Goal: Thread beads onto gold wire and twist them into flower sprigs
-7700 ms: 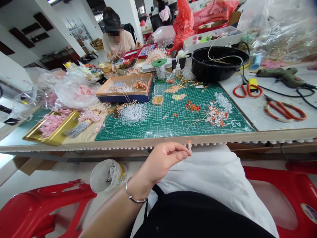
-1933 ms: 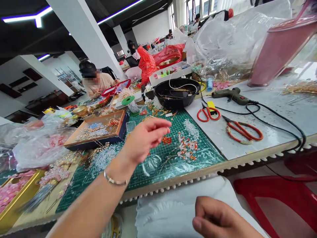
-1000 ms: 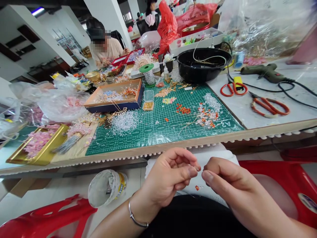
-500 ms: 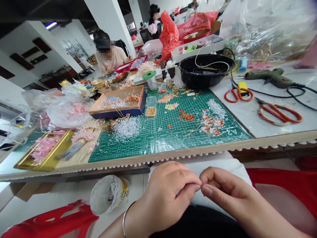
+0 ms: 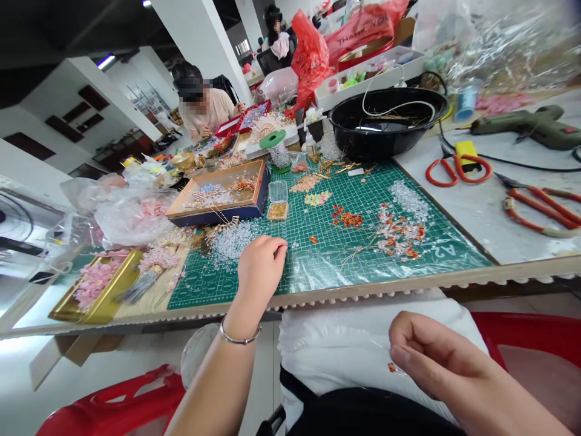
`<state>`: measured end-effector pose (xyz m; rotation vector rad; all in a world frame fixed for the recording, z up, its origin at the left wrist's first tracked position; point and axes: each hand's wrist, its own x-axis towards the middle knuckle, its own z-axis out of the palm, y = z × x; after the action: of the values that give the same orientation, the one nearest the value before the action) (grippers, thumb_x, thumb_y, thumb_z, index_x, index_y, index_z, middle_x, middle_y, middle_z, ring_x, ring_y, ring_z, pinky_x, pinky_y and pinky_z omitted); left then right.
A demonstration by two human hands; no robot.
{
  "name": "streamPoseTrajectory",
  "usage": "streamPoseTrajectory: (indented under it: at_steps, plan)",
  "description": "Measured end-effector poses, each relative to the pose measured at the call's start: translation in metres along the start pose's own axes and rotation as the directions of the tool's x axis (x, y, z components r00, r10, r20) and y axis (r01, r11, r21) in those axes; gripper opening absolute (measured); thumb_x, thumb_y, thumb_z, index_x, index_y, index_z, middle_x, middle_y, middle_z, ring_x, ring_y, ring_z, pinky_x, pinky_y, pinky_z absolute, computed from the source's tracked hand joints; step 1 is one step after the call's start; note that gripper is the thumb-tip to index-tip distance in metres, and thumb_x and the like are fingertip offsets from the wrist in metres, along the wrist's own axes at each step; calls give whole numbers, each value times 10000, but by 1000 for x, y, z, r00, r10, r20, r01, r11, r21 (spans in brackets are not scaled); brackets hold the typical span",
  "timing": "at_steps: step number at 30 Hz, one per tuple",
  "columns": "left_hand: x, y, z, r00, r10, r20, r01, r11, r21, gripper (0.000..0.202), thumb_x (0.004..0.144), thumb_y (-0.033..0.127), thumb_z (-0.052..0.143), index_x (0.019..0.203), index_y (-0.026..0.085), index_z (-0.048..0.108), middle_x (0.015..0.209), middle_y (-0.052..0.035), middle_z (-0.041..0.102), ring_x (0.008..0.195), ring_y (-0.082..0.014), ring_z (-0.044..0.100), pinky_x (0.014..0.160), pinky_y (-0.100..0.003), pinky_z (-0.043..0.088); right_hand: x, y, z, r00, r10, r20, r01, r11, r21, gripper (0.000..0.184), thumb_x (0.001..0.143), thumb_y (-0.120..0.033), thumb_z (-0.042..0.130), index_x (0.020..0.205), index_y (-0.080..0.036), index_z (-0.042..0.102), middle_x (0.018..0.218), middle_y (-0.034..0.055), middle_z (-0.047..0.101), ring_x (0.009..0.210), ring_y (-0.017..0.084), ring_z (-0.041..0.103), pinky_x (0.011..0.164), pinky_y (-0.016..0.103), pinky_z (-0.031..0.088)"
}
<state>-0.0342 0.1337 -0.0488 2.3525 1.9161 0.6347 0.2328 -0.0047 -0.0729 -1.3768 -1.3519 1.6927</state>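
Okay, left hand (image 5: 261, 272) curled on green cutting mat (image 5: 204, 284) by clear beads (image 5: 231, 242) | right hand (image 5: 436, 360) curled over orange beads (image 5: 391, 367) | both grips: can't tell if holding anything

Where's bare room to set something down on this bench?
White tabletop below the orange-handled scissors, by the bench edge, is free; so is cutting mat right of the left hand. Crowded: around the blue tray and crystal beads.

The green cutting mat (image 5: 318, 266) bears a printed "A2"; the red plastic bag (image 5: 358, 33) reads "THANK YOU".
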Motion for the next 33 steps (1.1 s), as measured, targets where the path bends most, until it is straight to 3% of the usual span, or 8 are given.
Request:
streamPoseTrajectory:
  at_steps: [7, 13, 14, 16, 19, 22, 25, 33]
  plan:
    - [7, 6, 14, 1000, 5, 29, -4, 999, -44, 164, 911, 190, 609, 842, 207, 757, 909, -69, 712, 861, -225, 636, 823, -363, 503, 4, -12, 2, 999, 13, 46, -15, 999, 49, 381, 904, -548, 617, 711, -237, 513, 634, -38, 417, 586, 136, 384, 516, 208, 389]
    - [-17, 21, -7, 997, -53, 50, 67, 940, -336, 144, 946, 263, 595, 919, 202, 722, 929, -46, 715, 746, -152, 642, 683, -275, 530, 1, -12, -1, 1000, 8, 7, -9, 999, 31, 400, 925, -596, 562, 740, -245, 511, 657, -37, 412, 603, 142, 383, 526, 218, 380]
    - [-27, 28, -11, 993, -62, 105, 103, 885, -455, 154, 957, 293, 594, 952, 204, 718, 904, -38, 721, 696, -134, 641, 630, -253, 527, 0, -14, 0, 1000, -5, -5, 5, 1000, 31, 395, 935, -590, 554, 745, -246, 513, 654, -40, 408, 600, 140, 382, 528, 218, 383]
    - [-48, 46, -16, 949, -62, 308, 286, 573, -768, 139, 932, 311, 654, 946, 190, 720, 881, -40, 736, 669, -125, 661, 601, -236, 540, -1, -19, 4, 998, -44, -47, 46, 998, 33, 404, 927, -580, 577, 720, -242, 497, 615, -53, 379, 563, 129, 356, 506, 221, 368]
    - [-74, 72, -20, 872, -27, 489, 488, 131, -863, 117, 840, 272, 781, 847, 168, 727, 836, -35, 750, 704, -126, 704, 658, -228, 570, -4, -28, 15, 982, -109, -152, 119, 991, 60, 426, 876, -566, 643, 666, -242, 462, 559, -65, 366, 513, 114, 336, 466, 223, 352]
    - [-88, 87, -23, 830, -26, 557, 556, -34, -830, 165, 749, 242, 864, 794, 156, 731, 765, -23, 746, 651, -118, 700, 643, -221, 568, -8, -32, 26, 960, -147, -240, 169, 983, 72, 404, 873, -527, 650, 654, -245, 462, 543, -63, 393, 494, 110, 357, 448, 219, 362]
    - [-93, 92, -25, 818, -29, 575, 572, -59, -818, 199, 711, 246, 892, 770, 150, 728, 750, -27, 744, 628, -126, 695, 649, -248, 580, -14, -34, 30, 951, -171, -257, 193, 979, 64, 375, 872, -469, 656, 641, -244, 464, 538, -64, 399, 484, 106, 359, 437, 212, 358]
    - [-102, 96, -35, 859, 24, 511, 511, 3, -860, 148, 738, 223, 868, 760, 158, 737, 754, -29, 733, 652, -122, 676, 669, -246, 565, -23, -43, 30, 961, -185, -205, 196, 980, 32, 375, 854, -449, 666, 625, -243, 452, 533, -76, 360, 478, 100, 322, 423, 206, 332]
